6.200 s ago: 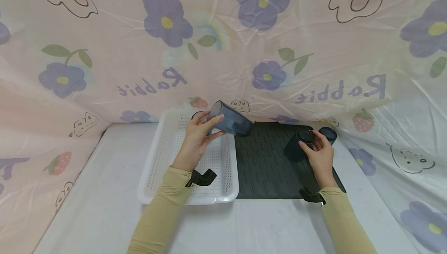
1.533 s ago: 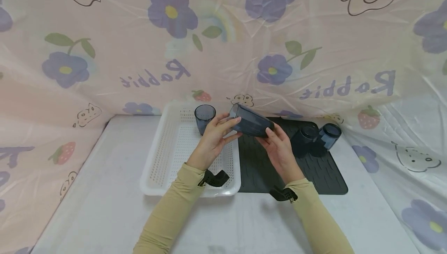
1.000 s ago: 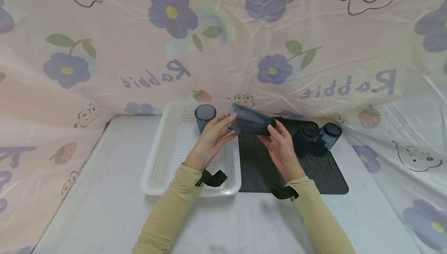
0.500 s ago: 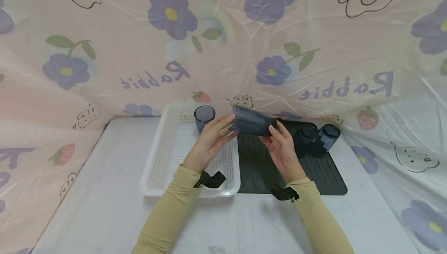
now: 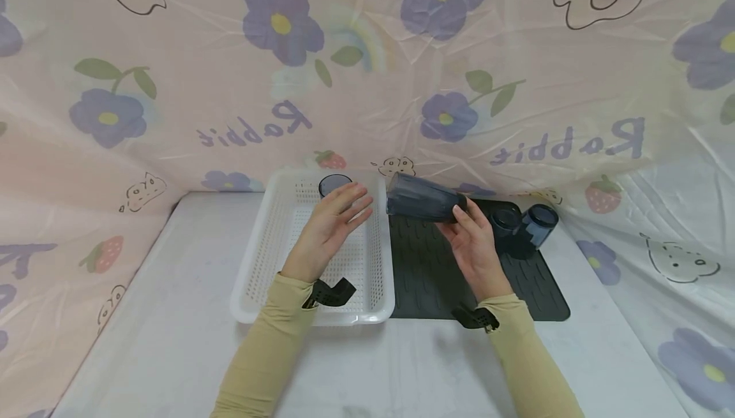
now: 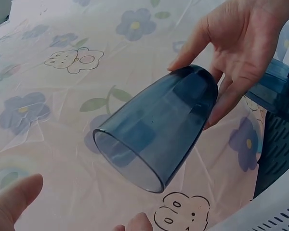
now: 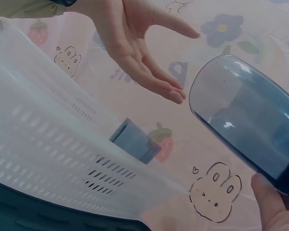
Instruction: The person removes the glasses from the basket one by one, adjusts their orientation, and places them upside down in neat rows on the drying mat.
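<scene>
A blue-tinted drinking glass (image 5: 423, 198) is held tilted on its side in the air, its mouth pointing left. My right hand (image 5: 474, 247) grips it near the base. Just left of the mouth, my left hand (image 5: 328, 230) hovers over the white basket (image 5: 244, 290) with fingers extended, touching nothing; the right wrist view shows a gap between its fingertips and the glass (image 7: 248, 118). Another such glass (image 5: 333, 183) stands in the basket's back right corner, partly hidden behind my left hand. Two glasses, one (image 5: 540, 221) and another (image 5: 505, 221), stand base up at the mat's back right.
The black ribbed mat (image 5: 425, 284) lies flush against the basket's right side. Both sit on a white-covered table (image 5: 172, 316). A printed curtain (image 5: 367, 118) rises right behind them and along both sides.
Earlier, the right hand was at the glasses on the mat, then joined the left on the held glass. Now the left has let go and drawn left; the right has shifted slightly right with the glass.
</scene>
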Available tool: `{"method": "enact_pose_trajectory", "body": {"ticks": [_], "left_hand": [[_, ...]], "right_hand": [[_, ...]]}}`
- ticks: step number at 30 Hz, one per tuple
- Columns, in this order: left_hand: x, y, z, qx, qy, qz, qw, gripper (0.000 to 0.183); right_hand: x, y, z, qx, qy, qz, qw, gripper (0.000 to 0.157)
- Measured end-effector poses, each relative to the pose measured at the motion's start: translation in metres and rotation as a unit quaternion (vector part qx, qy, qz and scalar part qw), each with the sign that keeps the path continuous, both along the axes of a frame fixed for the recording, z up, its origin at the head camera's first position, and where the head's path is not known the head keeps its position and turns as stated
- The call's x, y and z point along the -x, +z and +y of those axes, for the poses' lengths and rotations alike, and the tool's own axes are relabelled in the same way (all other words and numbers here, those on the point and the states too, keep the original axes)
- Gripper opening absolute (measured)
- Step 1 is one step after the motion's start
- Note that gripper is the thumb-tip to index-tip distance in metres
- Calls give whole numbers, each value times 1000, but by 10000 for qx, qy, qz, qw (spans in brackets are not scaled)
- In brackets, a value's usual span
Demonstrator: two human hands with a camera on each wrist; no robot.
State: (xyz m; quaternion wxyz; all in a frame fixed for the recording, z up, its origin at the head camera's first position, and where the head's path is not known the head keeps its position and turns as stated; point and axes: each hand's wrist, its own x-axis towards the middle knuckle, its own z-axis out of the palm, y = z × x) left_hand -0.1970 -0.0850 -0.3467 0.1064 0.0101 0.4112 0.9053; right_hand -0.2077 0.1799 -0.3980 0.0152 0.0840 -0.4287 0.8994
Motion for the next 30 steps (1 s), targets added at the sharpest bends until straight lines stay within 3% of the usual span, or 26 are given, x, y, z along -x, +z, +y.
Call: {"method": "enact_pose_trajectory", "body": {"ticks": [7, 18, 24, 30], "left_hand": [[-2, 3, -9, -84, 83, -90, 9999, 38], [-6, 4, -41, 357, 257, -181, 9989, 54], [-5, 1, -53, 376, 241, -182, 9988, 56], [-2, 1, -61, 285, 142, -345, 9989, 58]], "right_hand": [[-1, 1, 5, -116, -155, 76, 9998, 42], [-1, 2, 17, -94, -365, 53, 9993, 42], [-1, 1, 25, -41, -430, 14, 9991, 31], [-1, 0, 30, -263, -537, 19, 9982, 32]]}}
